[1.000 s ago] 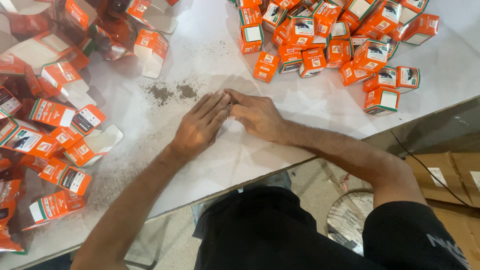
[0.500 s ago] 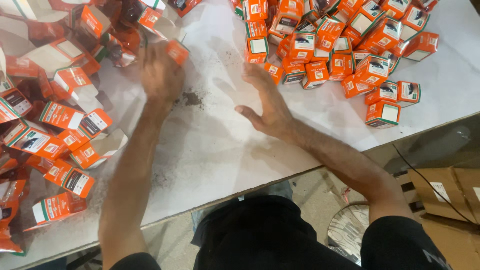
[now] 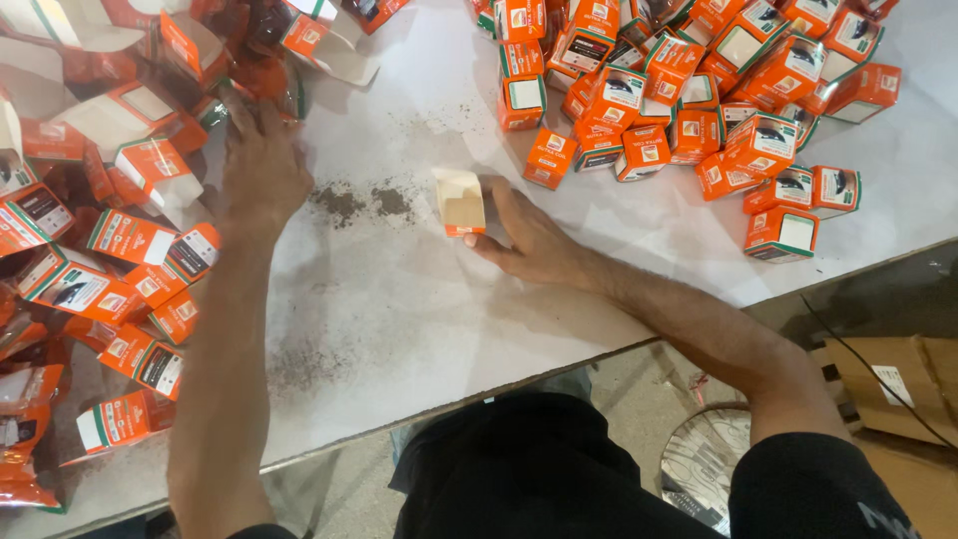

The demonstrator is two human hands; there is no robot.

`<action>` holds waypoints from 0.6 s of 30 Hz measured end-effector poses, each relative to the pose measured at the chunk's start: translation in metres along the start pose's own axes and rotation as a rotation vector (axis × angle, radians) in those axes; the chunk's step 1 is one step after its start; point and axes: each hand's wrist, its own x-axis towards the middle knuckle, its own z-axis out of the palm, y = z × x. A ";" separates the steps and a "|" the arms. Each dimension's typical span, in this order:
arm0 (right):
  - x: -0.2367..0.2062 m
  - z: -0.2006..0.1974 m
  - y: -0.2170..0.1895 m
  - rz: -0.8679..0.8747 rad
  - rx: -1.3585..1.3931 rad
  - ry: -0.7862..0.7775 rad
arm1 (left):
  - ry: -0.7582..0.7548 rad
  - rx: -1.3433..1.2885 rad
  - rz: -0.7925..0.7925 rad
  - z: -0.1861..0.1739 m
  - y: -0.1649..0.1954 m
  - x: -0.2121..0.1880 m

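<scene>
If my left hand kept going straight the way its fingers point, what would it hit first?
The left hand points up and away into the heap of unfolded orange cartons. Its fingertips already seem to reach the nearest flat carton there, though depth is unclear.
</scene>
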 end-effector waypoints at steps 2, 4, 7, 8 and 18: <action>0.000 -0.003 -0.002 -0.122 -0.008 0.026 | 0.012 0.000 0.070 0.003 0.012 -0.021; 0.003 -0.005 -0.003 -0.081 0.007 0.027 | -0.025 0.010 0.079 -0.003 0.029 -0.037; 0.003 -0.005 -0.005 -0.027 0.017 0.018 | -0.133 -0.001 0.018 -0.020 0.059 -0.051; 0.002 -0.005 -0.005 -0.011 0.018 0.010 | -0.141 -0.031 0.027 -0.027 0.067 -0.054; -0.007 0.003 0.007 -0.074 -0.126 0.153 | 0.182 -0.710 0.457 -0.032 0.165 -0.089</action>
